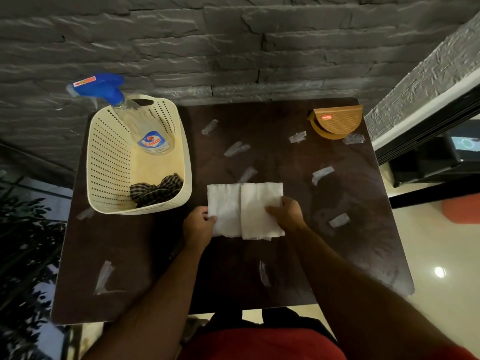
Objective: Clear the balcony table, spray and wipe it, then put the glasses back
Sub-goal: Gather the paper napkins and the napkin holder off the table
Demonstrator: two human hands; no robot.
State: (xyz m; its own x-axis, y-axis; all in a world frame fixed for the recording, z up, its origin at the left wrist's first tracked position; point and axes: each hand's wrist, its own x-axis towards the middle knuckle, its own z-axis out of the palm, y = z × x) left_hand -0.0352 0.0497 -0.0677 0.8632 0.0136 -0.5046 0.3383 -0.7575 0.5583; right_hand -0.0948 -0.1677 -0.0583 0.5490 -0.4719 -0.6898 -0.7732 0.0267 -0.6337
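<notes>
Table (259, 157), dark brown and square, fills the middle of my head view, set against a grey stone wall (233, 48); pale smears (235, 148) lie scattered across its top. At far left, dark foliage (23, 229) shows beyond the table edge. On the table's left rear corner stands a cream perforated basket (109, 162). Inside it, a clear Colin spray bottle (145, 131) leans with its blue trigger head (101, 87) above the basket rim, and a dark checked cloth (155, 189) lies bunched at the near end.

At centre, a white paper napkin (244, 211) lies on the tabletop, folded so that one half overlaps the other. My left hand (198, 226) pinches its left near corner between thumb and fingers. My right hand (285, 213) grips the right edge, thumb across the top layer, fingers curled under.

At the right rear corner sits an orange-brown half-round plastic holder (335, 123), just beside a smear. Further right, a glossy cream floor (441, 255) and a dark sliding-door frame (426, 136) are seen.
</notes>
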